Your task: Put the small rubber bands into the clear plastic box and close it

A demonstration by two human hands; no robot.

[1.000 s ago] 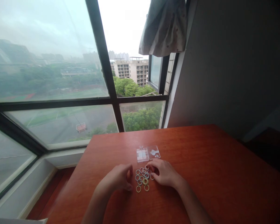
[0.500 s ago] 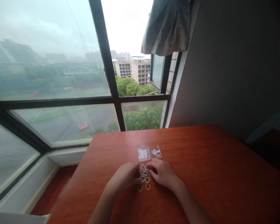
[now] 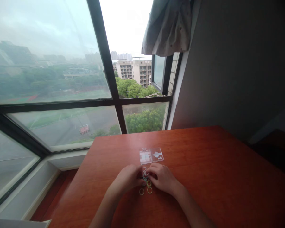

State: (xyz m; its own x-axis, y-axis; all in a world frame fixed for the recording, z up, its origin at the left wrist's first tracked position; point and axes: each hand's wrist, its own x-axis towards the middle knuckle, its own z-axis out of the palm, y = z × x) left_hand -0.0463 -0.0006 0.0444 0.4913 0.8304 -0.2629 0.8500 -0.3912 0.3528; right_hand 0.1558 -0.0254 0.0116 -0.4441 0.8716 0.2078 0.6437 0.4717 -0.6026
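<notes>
A cluster of small coloured rings, which look like little hair ties, lies on the table between my hands. At its left edge my left hand curls inward, fingers and thumb closed around the rings on that side. My right hand has its fingertips bent together against the rings on the right. The fingers hide part of the cluster. Closer to me, a yellow-green ring and two pale yellow rings, one on the left and one on the right, lie apart from my fingers.
Just beyond my hands, a clear plastic case lies unfolded, its lid flat on the right with white print. All this is on a reddish-brown wooden table. Windows with dark frames rise behind it; a grey wall stands right.
My right hand has shifted slightly left, and the rings between my hands are squeezed into a narrower cluster. My left hand has stayed almost in place. The view has moved a little.
</notes>
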